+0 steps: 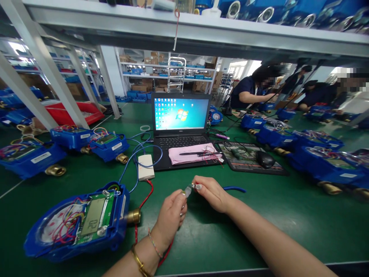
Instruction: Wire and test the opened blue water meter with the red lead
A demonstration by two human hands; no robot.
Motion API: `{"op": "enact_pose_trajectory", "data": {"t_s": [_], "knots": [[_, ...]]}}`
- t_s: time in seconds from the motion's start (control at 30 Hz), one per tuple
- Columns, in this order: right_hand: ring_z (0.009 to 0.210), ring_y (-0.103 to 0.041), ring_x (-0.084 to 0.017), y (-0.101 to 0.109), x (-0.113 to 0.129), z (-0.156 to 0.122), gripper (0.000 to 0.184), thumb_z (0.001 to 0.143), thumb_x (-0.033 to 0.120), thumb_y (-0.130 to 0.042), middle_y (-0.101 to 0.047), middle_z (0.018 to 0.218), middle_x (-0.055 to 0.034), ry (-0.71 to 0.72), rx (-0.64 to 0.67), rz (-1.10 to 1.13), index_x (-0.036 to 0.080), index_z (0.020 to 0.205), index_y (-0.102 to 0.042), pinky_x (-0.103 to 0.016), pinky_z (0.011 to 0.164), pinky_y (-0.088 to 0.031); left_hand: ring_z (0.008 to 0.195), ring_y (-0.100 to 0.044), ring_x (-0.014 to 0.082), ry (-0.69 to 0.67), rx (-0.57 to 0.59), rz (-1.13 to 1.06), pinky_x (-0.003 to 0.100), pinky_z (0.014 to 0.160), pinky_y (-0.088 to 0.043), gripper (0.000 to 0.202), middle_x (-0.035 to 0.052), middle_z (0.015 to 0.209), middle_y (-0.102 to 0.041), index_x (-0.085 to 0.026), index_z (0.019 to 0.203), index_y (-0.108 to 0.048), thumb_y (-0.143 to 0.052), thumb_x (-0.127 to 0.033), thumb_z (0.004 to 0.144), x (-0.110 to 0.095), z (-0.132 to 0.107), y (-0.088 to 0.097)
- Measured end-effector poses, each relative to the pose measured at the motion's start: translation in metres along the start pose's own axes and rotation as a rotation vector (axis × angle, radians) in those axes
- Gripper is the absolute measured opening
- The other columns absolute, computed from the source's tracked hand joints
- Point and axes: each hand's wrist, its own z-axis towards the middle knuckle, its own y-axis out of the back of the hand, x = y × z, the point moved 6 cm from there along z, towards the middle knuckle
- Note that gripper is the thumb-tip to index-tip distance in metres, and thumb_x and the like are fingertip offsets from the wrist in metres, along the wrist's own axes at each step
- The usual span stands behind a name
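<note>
In the middle of the green table, my left hand (172,211) is closed, with a small translucent connector (188,191) sticking out between thumb and finger. Close against it, the fingertips of my right hand (211,192) are pinched together at the connector's far end; what exactly they grip is too small to make out. A red cable (150,188) leaves a white box (146,167), and red cable shows again beneath my left wrist. From behind my right hand pokes a short blue tube-like piece (235,188). An open blue meter (77,223) with a lit-less display lies left of my left hand.
Beyond my hands stands a laptop (181,115) with a pink cloth (193,154) and pens on it. A mouse (265,159) rests on a mouse pad (250,165). More blue meters (337,163) line both sides. A metal shelf (184,25) spans overhead; people work at the right.
</note>
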Motion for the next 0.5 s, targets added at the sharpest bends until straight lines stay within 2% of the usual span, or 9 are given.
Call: {"op": "enact_pose_trajectory", "data": {"t_s": [0.17,0.23,0.4,0.5], "knots": [[0.063,-0.046,-0.013,0.0,-0.003,0.003,0.061,0.09,0.068,-0.015,-0.05,0.068,0.0001,-0.032,-0.004,-0.057,0.018,0.075,-0.047,-0.025,0.061,-0.034,0.038,-0.019,0.0041,0.012,-0.012,0.011,0.014,0.033,-0.014,0.055,-0.0076,0.05,-0.028,-0.019,0.067,-0.033,-0.052,-0.07,0.068,-0.001,-0.001,-0.001],[0.066,-0.049,-0.014,0.008,-0.008,0.004,0.059,0.091,0.065,-0.014,-0.053,0.071,-0.001,-0.093,-0.054,-0.108,0.019,0.077,-0.049,-0.025,0.064,-0.037,0.038,-0.018,0.0041,0.015,-0.013,0.008,0.014,0.033,-0.014,0.056,-0.0076,0.05,-0.028,-0.019,0.067,-0.032,-0.053,-0.072,0.067,-0.001,-0.002,-0.001],[0.088,-0.056,-0.022,0.056,-0.047,-0.006,0.037,0.092,0.043,-0.03,-0.062,0.093,-0.0093,-0.434,-0.341,-0.333,0.018,0.094,-0.057,-0.034,0.08,-0.04,0.04,-0.019,0.0041,0.007,-0.016,0.004,0.014,0.034,-0.015,0.061,-0.007,0.053,-0.03,-0.018,0.069,-0.034,-0.056,-0.075,0.067,0.0,-0.001,0.002],[0.093,-0.059,-0.028,0.089,-0.079,-0.023,0.036,0.09,0.033,-0.033,-0.063,0.1,-0.0163,-0.666,-0.509,-0.414,0.013,0.105,-0.058,-0.039,0.083,-0.043,0.041,-0.02,0.0042,-0.004,-0.01,-0.011,0.014,0.035,-0.016,0.062,-0.0067,0.054,-0.031,-0.018,0.069,-0.035,-0.057,-0.076,0.068,0.002,0.001,0.004]]}}
